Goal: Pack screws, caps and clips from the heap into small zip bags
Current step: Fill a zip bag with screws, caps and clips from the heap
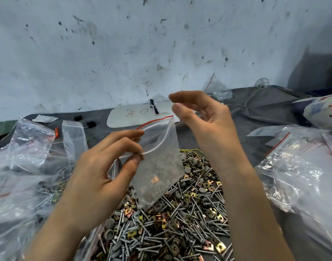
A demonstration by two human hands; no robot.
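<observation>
A small clear zip bag (157,166) with a red line along its mouth hangs above the heap (172,227) of silver screws, grey caps and brass-coloured clips. My left hand (105,166) pinches the bag's left edge at the zip strip between thumb and fingers, and the mouth gapes. My right hand (202,121) hovers just right of the bag's top corner with fingers loosely curled; its thumb tip is close to the corner, touching or not I cannot tell. It holds nothing that I can see. The bag looks to have a few parts in its bottom.
Piles of crumpled clear bags lie at the left (26,166) and right (300,166) of the heap. A white board (131,117) with writing, a filled bag (218,91), small black parts and a patterned cushion (323,112) sit further back on the dark cloth, before a stained wall.
</observation>
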